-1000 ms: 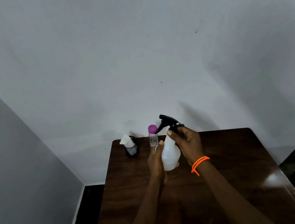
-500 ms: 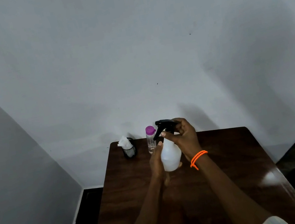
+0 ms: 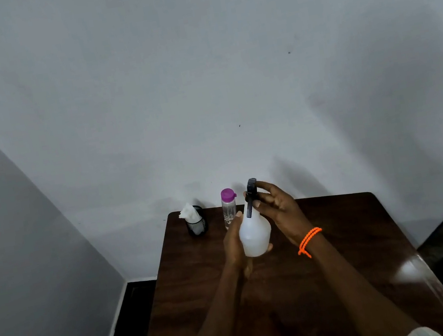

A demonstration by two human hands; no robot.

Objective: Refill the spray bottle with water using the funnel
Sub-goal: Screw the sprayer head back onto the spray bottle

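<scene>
A white spray bottle [image 3: 255,234] stands upright over the middle of the dark wooden table [image 3: 345,249]. My left hand [image 3: 234,243] grips its body from the left side. My right hand [image 3: 276,207] holds the black trigger head [image 3: 252,196] at the bottle's neck, fingers curled round it. A clear water bottle with a purple cap [image 3: 229,206] stands just behind, near the table's far edge. No funnel is in view.
A black mesh cup with white tissue in it [image 3: 195,222] stands at the table's far left corner. A white wall rises right behind the table. The floor drops away dark on both sides. An orange bracelet [image 3: 308,241] is on my right wrist.
The black trigger head has turned: its nozzle pointed left a second ago and now points towards me. My right hand rotated with it. The left hand kept its hold on the bottle.
</scene>
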